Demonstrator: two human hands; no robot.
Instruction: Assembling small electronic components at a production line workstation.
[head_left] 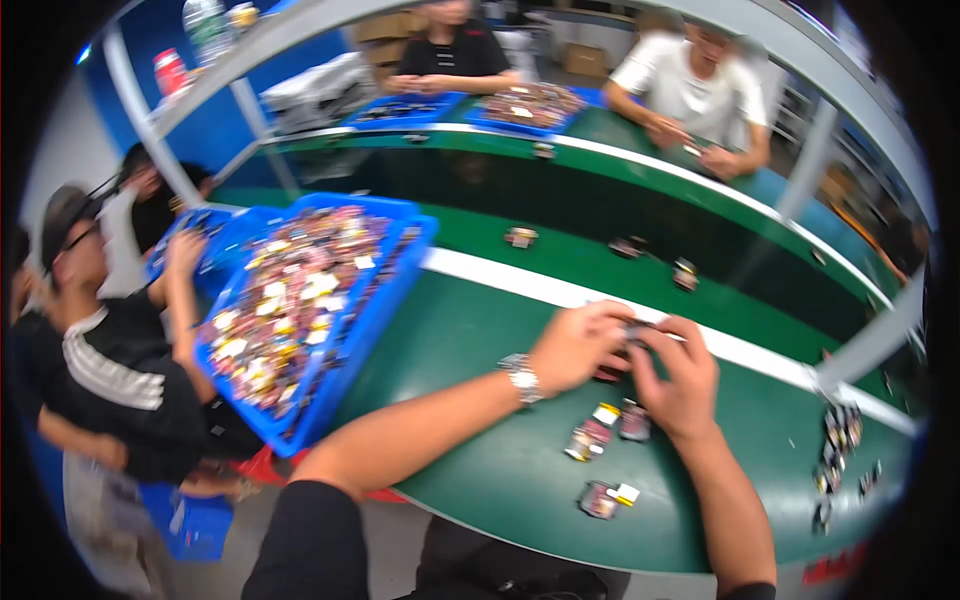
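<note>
My left hand [580, 348], with a metal-banded watch on its wrist, and my right hand [680, 380] meet over the green table. Both have their fingers closed around a small dark part [636, 336], mostly covered by the fingertips and blurred, so its exact kind does not show. Just below the hands lie two small reddish-brown and black parts, one with a yellow and white tab [590, 437] and one darker [634, 420]. Nearer to me rests a similar part with a white and yellow tab [600, 499].
A large blue tray [418, 245] heaped with similar parts stands to the left. A green conveyor belt [580, 240] beyond a white rail [500, 279] carries scattered parts. More parts [838, 445] are clustered at right. Co-workers sit left and across; a grey post [875, 340] rises at right.
</note>
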